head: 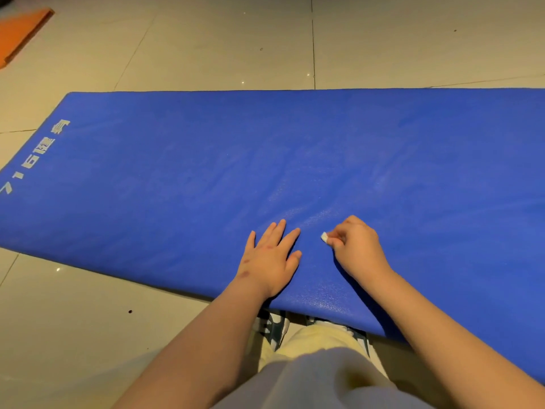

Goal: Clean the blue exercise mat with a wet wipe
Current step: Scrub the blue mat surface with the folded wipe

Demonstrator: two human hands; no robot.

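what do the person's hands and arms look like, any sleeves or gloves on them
Both are bare. No gloves, rings, watch or bands show on the left hand or the right hand, and no sleeve covers the left forearm or the right forearm. The left hand has a few small marks on its back and wrist.

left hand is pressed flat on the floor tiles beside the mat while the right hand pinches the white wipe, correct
Not quite. In the head view the left hand lies flat on the blue mat itself, near its close edge, not on the floor tiles. The right hand does pinch the white wipe.
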